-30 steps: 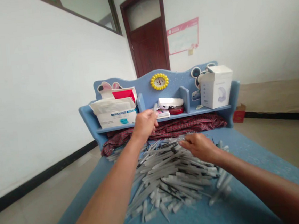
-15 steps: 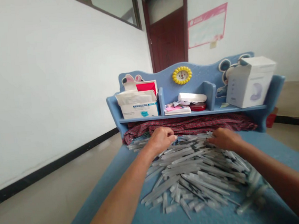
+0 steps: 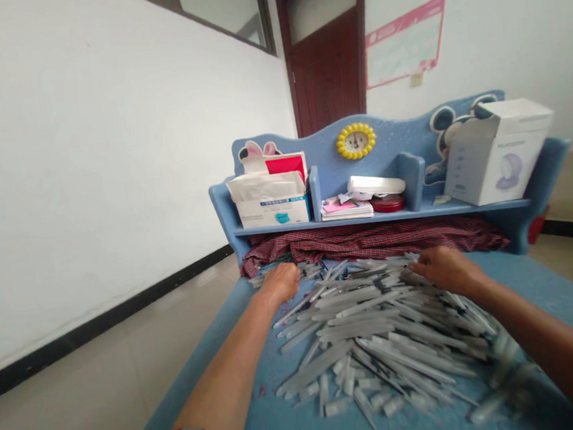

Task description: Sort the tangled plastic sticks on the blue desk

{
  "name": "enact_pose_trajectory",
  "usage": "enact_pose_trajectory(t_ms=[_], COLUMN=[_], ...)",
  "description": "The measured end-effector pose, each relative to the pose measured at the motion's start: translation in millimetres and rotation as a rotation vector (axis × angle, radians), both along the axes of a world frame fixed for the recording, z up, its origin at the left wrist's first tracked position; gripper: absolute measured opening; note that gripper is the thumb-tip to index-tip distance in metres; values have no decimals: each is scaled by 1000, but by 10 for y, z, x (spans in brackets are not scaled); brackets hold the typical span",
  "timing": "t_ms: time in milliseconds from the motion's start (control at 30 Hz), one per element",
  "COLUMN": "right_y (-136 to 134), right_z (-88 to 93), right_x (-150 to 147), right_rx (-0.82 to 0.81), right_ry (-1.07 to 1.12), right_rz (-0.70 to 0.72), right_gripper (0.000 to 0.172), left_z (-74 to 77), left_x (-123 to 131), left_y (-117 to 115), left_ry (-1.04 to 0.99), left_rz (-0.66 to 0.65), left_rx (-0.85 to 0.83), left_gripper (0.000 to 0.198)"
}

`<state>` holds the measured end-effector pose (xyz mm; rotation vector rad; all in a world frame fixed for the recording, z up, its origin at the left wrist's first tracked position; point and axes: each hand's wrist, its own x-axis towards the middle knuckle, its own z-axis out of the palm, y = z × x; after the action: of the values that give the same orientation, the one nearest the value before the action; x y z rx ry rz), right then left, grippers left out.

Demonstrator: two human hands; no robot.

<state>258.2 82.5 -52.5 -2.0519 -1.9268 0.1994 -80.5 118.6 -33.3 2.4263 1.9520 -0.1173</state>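
Note:
A wide heap of translucent grey-white pen-like plastic sticks (image 3: pixel 370 311) lies on the blue desk (image 3: pixel 269 417), with short cap-like pieces (image 3: pixel 337 406) along its near edge. At the heap's far left is my left hand (image 3: pixel 281 282), its fingers curled and closed over the sticks there. My right hand (image 3: pixel 444 269) reaches over the heap's far right side, thumb and fingers drawn together among the sticks. What either hand has between its fingers is hidden or too small to make out.
Behind the heap lies a bunched red checked cloth (image 3: pixel 393 239) under the desk's blue shelf (image 3: pixel 278 229). The shelf carries a mask box (image 3: pixel 271 209), papers (image 3: pixel 346 210), a red round tin (image 3: pixel 387 204) and a large white box (image 3: pixel 499 156). A yellow flower-shaped clock (image 3: pixel 355 141) sits above.
My left hand has moved left, from the heap's upper middle to its far left, uncovering sticks there. My right hand stays by the far right sticks. The view has shifted slightly.

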Motion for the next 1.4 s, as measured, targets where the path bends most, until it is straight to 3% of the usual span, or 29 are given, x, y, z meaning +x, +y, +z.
enact_pose_trajectory(t_ms=[100,200,300,400,533,733,933,1167,1400], right_y=[-18,-79,-205,-349,-479,-560,-585,-603,-580], right_z=[13,61,147,237,314,323,275,245,215], right_x=[3,-37,-162,-337,-505,-496,-465,-446,-389], right_rx=[63,181,268,245,145,60,53,41,-33], right_ry=[17,75,291,526,692,851,806,712,846], right_rz=[-6,21,151,344,450,445,407,349,383], right_gripper=[32,32,34,42,45,41,38,49,45], left_z=[77,230,389,494,560,582,498,441,441], left_x=[-9,16,157,388,666,830,836,844,841], left_y=[-21,-76,-205,-401,-638,-707,-677,-682,-674], left_ry=[-21,-73,-160,-247,-369,-459,-518,-569,-618], left_rz=[-6,-63,-169,-294,-450,-590,-561,-568,-601], left_rx=[3,10,-11,-51,-91,-86,-90,-93,-162], left_gripper=[25,8,3,4,7,5,6,6,5])
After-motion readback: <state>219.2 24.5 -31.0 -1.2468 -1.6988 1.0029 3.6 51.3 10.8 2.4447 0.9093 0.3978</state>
